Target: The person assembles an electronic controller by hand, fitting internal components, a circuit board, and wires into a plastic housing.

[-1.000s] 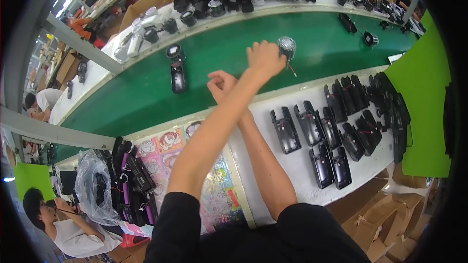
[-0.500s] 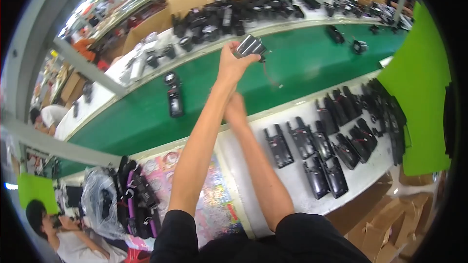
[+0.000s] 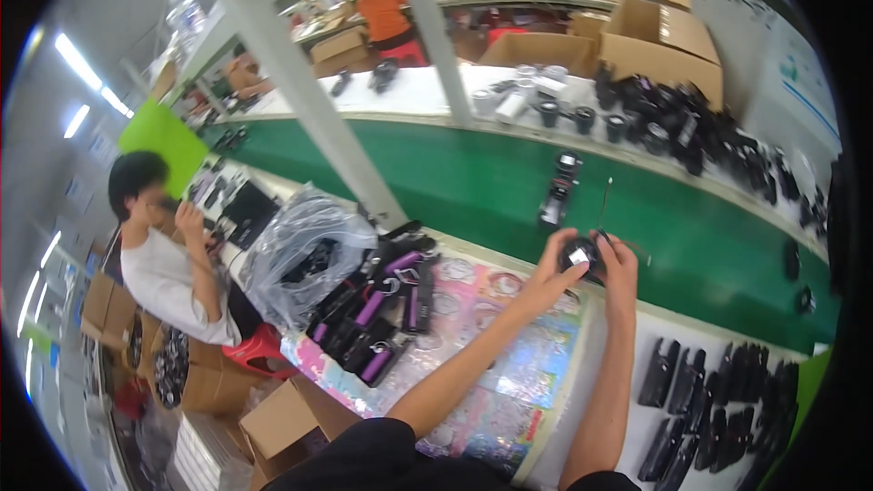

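Observation:
Over the near edge of the green belt (image 3: 455, 205), both hands meet at a black round part with a shiny face (image 3: 579, 255). My left hand (image 3: 551, 275) is closed around its left side, the thumb across its front. My right hand (image 3: 620, 269) pinches at its right side with bent fingers. A thin wire (image 3: 606, 200) sticks up beside the right fingers. Just beyond, a black device with a round head (image 3: 558, 189) lies on the belt. Below the hands, a colourful printed mat (image 3: 473, 391) covers the bench.
Black housings (image 3: 682, 391) stand in rows at right. Black and purple units (image 3: 377, 309) and a clear plastic bag (image 3: 305, 250) lie left of the mat. A pile of black parts (image 3: 673, 118) fills the far shelf. Another person (image 3: 173, 264) sits at left near cardboard boxes (image 3: 282, 418).
The view has swung left, bringing the seated person and purple units further into view. The part has come closer to me, and my right hand has risen to join my left at it.

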Demonstrator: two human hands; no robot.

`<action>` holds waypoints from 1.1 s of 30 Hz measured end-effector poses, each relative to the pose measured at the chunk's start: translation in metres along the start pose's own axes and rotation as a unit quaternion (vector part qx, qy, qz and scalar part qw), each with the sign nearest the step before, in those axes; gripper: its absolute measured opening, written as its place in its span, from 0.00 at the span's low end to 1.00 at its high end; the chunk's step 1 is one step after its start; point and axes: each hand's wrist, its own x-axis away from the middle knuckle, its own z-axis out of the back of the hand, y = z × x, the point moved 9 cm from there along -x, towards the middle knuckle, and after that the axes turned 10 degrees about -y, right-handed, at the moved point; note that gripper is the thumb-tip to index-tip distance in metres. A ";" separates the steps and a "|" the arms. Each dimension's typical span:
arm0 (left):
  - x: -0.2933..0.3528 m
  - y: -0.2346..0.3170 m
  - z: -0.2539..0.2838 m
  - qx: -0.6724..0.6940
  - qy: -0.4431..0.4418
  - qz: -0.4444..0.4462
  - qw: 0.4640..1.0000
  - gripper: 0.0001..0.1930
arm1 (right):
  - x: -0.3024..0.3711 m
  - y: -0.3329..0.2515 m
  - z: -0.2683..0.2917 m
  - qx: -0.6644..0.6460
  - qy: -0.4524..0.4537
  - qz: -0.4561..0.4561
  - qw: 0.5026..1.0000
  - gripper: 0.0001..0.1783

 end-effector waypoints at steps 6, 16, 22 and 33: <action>0.000 -0.026 0.010 0.135 0.009 0.004 0.991 0.27 | -0.002 0.002 -0.003 0.118 -0.004 0.035 0.992 0.12; -0.016 -0.026 0.017 0.324 0.043 0.015 0.945 0.16 | 0.051 -0.085 -0.135 0.298 0.083 0.169 0.936 0.12; 0.063 0.015 0.029 0.315 0.091 -0.230 0.916 0.15 | 0.081 -0.018 -0.377 0.408 -0.417 0.245 0.774 0.08; 0.085 -0.001 0.082 0.364 0.191 -0.160 0.897 0.14 | 0.036 0.101 -0.517 0.631 -0.457 0.174 0.603 0.19</action>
